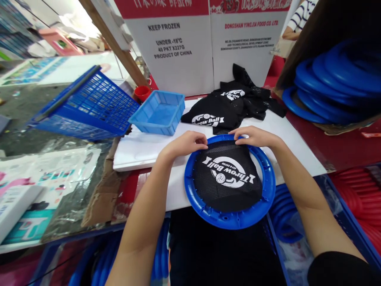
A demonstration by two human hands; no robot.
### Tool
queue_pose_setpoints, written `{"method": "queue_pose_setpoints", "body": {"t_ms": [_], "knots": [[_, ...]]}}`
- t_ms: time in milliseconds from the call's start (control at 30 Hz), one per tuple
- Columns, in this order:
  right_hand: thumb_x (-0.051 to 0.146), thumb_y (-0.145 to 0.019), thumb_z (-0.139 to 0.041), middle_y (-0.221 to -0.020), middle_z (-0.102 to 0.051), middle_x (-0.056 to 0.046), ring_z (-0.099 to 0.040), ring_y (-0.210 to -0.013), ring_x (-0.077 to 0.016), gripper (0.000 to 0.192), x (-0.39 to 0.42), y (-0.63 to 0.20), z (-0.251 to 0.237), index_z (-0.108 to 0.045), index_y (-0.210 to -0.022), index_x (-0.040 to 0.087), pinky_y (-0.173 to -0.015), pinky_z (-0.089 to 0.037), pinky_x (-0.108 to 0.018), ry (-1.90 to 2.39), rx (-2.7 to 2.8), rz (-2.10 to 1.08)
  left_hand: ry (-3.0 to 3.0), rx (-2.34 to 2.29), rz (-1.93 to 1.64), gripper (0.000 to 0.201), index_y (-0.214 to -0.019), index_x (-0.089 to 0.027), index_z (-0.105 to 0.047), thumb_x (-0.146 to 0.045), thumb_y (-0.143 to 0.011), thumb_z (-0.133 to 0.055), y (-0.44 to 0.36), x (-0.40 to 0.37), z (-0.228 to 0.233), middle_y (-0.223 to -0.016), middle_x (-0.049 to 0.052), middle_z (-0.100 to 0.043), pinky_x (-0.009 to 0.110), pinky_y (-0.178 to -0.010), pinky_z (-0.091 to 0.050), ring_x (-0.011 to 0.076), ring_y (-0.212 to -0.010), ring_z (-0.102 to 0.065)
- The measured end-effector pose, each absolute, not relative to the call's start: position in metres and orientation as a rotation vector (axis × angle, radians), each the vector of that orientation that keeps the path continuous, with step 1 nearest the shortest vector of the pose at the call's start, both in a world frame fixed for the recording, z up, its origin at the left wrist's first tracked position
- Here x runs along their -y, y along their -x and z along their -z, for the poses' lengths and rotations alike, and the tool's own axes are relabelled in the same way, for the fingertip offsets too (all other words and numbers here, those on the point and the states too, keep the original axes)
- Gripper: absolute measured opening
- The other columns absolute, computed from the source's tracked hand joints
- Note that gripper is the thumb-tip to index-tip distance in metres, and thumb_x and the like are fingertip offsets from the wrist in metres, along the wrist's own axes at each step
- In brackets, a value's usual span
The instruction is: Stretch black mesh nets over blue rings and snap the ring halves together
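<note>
A round blue plastic ring (pixel 232 221) rests at the near edge of the white work surface, with a black mesh net (pixel 212 196) printed "Throw Ball" lying inside it. My left hand (pixel 188 142) is at the ring's far left rim, thumb and fingers pinched on the net's edge. Over the far right rim, my right hand (pixel 254 136) pinches the same net. A gap shows between the net and the ring on the right side. Just beyond the ring lies a pile of black mesh nets (pixel 232 105) with the same white print.
A light blue tray (pixel 157 113) and a blue basket (pixel 89 107) stand to the left, near a red cup (pixel 143 92). White cartons (pixel 184 71) form a wall behind. Blue rings (pixel 333 87) fill a box on the right; red rings (pixel 363 198) sit below it.
</note>
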State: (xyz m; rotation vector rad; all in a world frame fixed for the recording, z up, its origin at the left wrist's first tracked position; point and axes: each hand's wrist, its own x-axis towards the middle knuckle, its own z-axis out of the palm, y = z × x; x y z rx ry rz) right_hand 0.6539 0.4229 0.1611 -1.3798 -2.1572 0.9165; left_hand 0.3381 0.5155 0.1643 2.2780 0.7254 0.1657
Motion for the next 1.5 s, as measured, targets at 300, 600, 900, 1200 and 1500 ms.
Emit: {"method": "queue_pose_setpoints", "body": {"t_ms": [300,600,900,1200,1500], "knots": [[0.049,-0.092,-0.065,-0.137,-0.077,-0.009,-0.072,-0.120,-0.0295,0.027,-0.430,-0.653,-0.151,-0.075,-0.092,0.024,-0.111,-0.051,-0.051,1.388,2.069,-0.882,-2.359,-0.779,-0.228,0.017,-0.086,-0.023,-0.074,-0.027,-0.092,-0.059,-0.343,-0.512,-0.161,-0.089,0.004,-0.079,0.036,-0.083,-0.054,0.0205,-0.082,-0.069],[0.046,-0.096,-0.060,-0.135,-0.076,-0.009,-0.070,-0.115,-0.0280,0.027,-0.433,-0.655,-0.148,-0.069,-0.083,0.023,-0.109,-0.051,-0.050,1.401,2.099,-0.865,-2.368,-0.818,-0.223,0.018,-0.088,-0.021,-0.074,-0.029,-0.092,-0.059,-0.345,-0.516,-0.156,-0.099,0.008,-0.076,0.040,-0.091,-0.055,0.0240,-0.094,-0.069],[0.038,-0.097,-0.057,-0.131,-0.076,-0.010,-0.070,-0.113,-0.0270,0.024,-0.436,-0.656,-0.143,-0.070,-0.085,0.023,-0.108,-0.052,-0.047,1.409,2.155,-0.792,-2.333,-0.804,-0.195,0.019,-0.085,-0.022,-0.073,-0.033,-0.090,-0.058,-0.345,-0.520,-0.152,-0.095,0.008,-0.077,0.039,-0.086,-0.054,0.0244,-0.090,-0.069],[0.035,-0.096,-0.055,-0.131,-0.074,-0.012,-0.069,-0.113,-0.0280,0.023,-0.438,-0.653,-0.140,-0.072,-0.086,0.022,-0.108,-0.053,-0.049,1.414,2.207,-0.742,-2.114,-0.965,-0.076,0.022,-0.084,-0.018,-0.073,-0.037,-0.088,-0.061,-0.349,-0.518,-0.151,-0.090,0.008,-0.076,0.037,-0.083,-0.050,0.0244,-0.087,-0.066],[0.036,-0.101,-0.060,-0.124,-0.077,-0.011,-0.072,-0.114,-0.0291,0.024,-0.429,-0.645,-0.145,-0.080,-0.105,0.024,-0.108,-0.055,-0.051,1.276,2.110,-0.593,-2.220,-0.957,-0.243,0.018,-0.087,-0.020,-0.074,-0.033,-0.093,-0.063,-0.352,-0.513,-0.150,-0.093,0.007,-0.074,0.039,-0.086,-0.053,0.0240,-0.088,-0.067]]}}
